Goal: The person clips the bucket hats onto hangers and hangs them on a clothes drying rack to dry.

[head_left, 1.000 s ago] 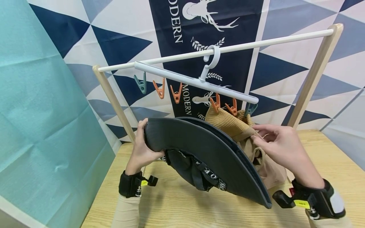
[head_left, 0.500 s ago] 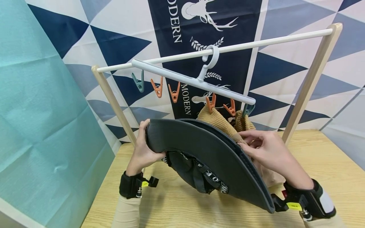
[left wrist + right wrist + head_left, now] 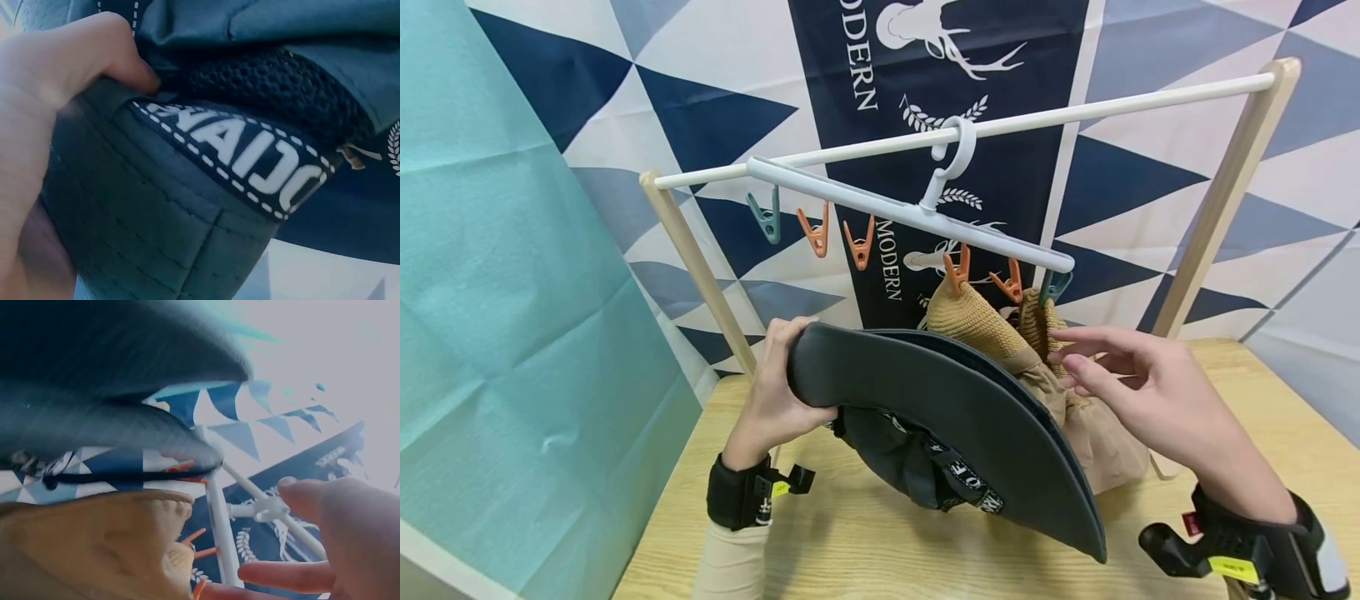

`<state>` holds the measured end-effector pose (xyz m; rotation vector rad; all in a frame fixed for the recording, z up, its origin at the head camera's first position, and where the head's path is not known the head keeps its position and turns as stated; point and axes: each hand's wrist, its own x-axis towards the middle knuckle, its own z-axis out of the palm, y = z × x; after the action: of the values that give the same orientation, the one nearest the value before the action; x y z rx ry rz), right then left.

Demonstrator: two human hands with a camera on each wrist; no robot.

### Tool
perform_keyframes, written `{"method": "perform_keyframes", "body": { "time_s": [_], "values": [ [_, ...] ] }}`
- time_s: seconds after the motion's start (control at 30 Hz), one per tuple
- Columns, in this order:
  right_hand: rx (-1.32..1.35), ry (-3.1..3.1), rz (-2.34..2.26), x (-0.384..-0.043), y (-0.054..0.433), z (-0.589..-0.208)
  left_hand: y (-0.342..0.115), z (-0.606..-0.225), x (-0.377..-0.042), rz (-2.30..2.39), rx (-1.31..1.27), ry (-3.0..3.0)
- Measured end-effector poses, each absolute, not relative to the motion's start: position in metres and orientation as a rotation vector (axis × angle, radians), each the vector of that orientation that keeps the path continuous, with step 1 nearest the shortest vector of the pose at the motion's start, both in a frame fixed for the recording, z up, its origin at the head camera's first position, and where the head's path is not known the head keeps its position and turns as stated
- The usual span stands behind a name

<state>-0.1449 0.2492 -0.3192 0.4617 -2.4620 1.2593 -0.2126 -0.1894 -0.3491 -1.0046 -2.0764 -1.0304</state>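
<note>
A dark wide-brimmed hat (image 3: pixel 940 408) is tilted above the table, its black band with white letters (image 3: pixel 231 147) showing inside. My left hand (image 3: pixel 771 396) grips it at the brim's left end, thumb tucked in by the band. Behind the dark hat, a tan cloth item with woven parts (image 3: pixel 1075 417), hat-like in shape, hangs from clips on the hanger (image 3: pixel 887 208). Beside that tan item, my right hand (image 3: pixel 1150 387) is in the air with fingers loosely spread and holds nothing. In the right wrist view, the tan cloth (image 3: pixel 106 544) lies below the dark brim (image 3: pixel 94 431).
The white hanger hooks over a white rail (image 3: pixel 1112 108) on wooden posts (image 3: pixel 1225 200). An orange clip (image 3: pixel 815 232) and a teal clip (image 3: pixel 765 218) hang at its left among several others. Below is a wooden table (image 3: pixel 865 558); a patterned cloth backdrop (image 3: pixel 715 117) stands behind.
My right hand, earlier pinching the tan cloth and then shifting left with it, has let go and moved back right. The dark hat has dipped slightly, still in my left hand.
</note>
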Motion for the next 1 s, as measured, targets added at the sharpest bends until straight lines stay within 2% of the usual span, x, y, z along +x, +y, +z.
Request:
{"method": "perform_keyframes", "body": {
  "time_s": [0.17, 0.57, 1.0],
  "values": [
    [0.503, -2.437, 1.26, -0.137, 0.244, -0.319, -0.186, -0.346, -0.21, -0.917, -1.02, -2.073],
    [0.834, -2.375, 1.263, -0.121, 0.22, -0.325, -0.178, -0.339, -0.202, -0.756, -1.034, -2.028],
    [0.805, -2.265, 1.216, -0.118, 0.2, -0.321, -0.164, -0.339, -0.197, -0.668, -0.993, -2.002]
  ]
}}
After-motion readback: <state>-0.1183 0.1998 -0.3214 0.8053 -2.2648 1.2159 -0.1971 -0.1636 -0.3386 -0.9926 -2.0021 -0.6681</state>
